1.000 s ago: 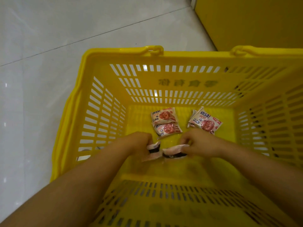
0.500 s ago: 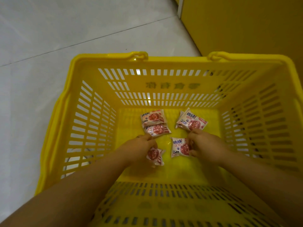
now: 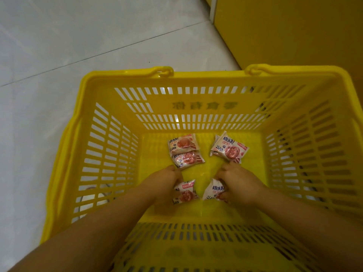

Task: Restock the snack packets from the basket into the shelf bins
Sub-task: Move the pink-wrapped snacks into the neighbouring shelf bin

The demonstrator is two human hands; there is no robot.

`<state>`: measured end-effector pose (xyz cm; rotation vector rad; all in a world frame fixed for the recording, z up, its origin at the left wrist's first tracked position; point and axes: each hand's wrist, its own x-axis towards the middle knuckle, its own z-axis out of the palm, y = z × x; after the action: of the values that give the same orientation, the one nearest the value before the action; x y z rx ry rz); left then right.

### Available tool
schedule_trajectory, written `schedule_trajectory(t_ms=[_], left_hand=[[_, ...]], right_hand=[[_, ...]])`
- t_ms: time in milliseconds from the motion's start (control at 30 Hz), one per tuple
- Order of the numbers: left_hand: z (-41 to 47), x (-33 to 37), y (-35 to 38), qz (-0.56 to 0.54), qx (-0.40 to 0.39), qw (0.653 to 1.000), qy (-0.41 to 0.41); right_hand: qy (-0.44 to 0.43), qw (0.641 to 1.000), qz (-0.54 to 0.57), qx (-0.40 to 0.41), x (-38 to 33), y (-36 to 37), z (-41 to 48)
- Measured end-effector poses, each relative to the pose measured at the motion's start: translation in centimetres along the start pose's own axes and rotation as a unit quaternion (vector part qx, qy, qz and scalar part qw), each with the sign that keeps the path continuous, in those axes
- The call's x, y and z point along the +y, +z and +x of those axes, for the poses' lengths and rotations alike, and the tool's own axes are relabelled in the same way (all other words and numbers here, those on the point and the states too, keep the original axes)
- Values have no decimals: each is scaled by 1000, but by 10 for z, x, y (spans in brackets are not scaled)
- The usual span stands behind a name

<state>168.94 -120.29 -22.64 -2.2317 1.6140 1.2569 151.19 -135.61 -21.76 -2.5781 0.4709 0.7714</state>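
Both your hands are down in the basket (image 3: 206,76), near its floor. Your left hand (image 3: 165,185) grips one packet, the left packet (image 3: 185,194), with the fingers curled round it. Your right hand (image 3: 240,183) grips the right packet (image 3: 213,190) the same way. The hands are apart, with a strip of bare basket floor between them, and the two held packets do not touch.

More packets lie on the basket floor beyond your hands, toward the far wall. On the left two overlap: the far packet (image 3: 182,144) and the near packet (image 3: 187,159), whose corner is just beside your left knuckles. On the right lies the third packet (image 3: 228,150), just beyond your right hand. A white corner shows behind it; you cannot tell whether that is another packet.

The basket stands on pale tiles (image 3: 78,36) beside a yellow panel (image 3: 294,32).
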Motion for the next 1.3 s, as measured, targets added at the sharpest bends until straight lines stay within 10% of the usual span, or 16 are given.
schedule_trajectory(t_ms=[367, 567, 800, 933, 1200, 1300], left_hand=[[6, 17, -10, -395, 11, 919, 0], [24, 5, -45, -208, 299, 930, -51], [60, 0, -55, -171, 128, 969, -128], [65, 5, -54, -85, 82, 981, -154], [44, 16, -34, -191, 117, 972, -67], [38, 20, -7, -77, 160, 980, -92]], right_hand=[[-84, 993, 72, 33, -34, -2, 5], [-7, 963, 253, 92, -9, -25, -3], [96, 923, 362, 84, 39, -64, 6], [94, 973, 210, 25, 46, -58, 22], [82, 990, 116, -15, 42, -43, 33], [86, 994, 64, -6, 40, -40, 31]])
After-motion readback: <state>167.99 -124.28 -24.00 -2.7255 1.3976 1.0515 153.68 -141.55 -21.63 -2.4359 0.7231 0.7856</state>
